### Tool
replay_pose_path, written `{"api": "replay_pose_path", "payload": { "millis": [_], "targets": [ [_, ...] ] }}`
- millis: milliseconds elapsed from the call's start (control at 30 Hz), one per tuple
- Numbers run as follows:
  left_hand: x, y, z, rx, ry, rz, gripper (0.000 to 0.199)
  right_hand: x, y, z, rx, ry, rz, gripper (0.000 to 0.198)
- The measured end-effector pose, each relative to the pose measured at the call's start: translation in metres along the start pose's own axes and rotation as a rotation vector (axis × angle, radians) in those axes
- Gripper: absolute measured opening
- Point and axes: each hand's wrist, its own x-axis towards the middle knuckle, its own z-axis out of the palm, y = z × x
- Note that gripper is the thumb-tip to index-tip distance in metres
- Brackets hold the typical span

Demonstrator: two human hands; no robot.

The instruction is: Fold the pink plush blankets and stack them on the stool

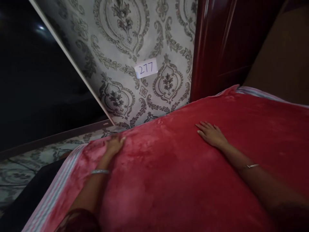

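A red plush blanket (183, 180) with a striped border lies spread over a broad flat surface. My left hand (115, 144) rests on it close to its far left edge, thumb out to the side; its other fingers are blurred. Further right, my right hand (212, 134) lies flat on the red pile with fingers stretched out. Neither hand holds anything that I can see. Light creases show in the pile around my left hand.
Behind the blanket stands a patterned wall (120, 64) with a paper label (146, 68) reading 277. A large dark screen (43, 80) is at the left. A glossy dark red wooden panel (217, 42) rises at the right, beside a brown surface (282, 58).
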Motion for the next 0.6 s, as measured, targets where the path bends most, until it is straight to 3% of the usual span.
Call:
{"api": "replay_pose_path", "payload": {
  "millis": [100,167,300,433,600],
  "targets": [
    [-0.030,0.069,0.014,-0.024,-0.205,0.438,0.055,0.000,-0.001,-0.002,0.011,0.006,-0.009,0.057],
    [-0.052,0.110,0.023,-0.056,-0.298,0.617,0.063,0.000,-0.002,-0.004,0.015,-0.006,0.006,0.056],
    [-0.080,0.150,0.033,-0.025,-0.292,0.594,0.069,-0.002,-0.005,-0.009,0.056,0.000,0.020,0.056],
    [-0.083,0.151,0.035,0.005,-0.253,0.568,0.066,-0.003,-0.001,-0.012,0.146,0.069,0.001,0.054],
    [-0.081,0.148,0.034,-0.018,-0.272,0.577,0.065,-0.001,0.025,-0.010,0.136,0.161,0.005,0.055]
  ]
}}
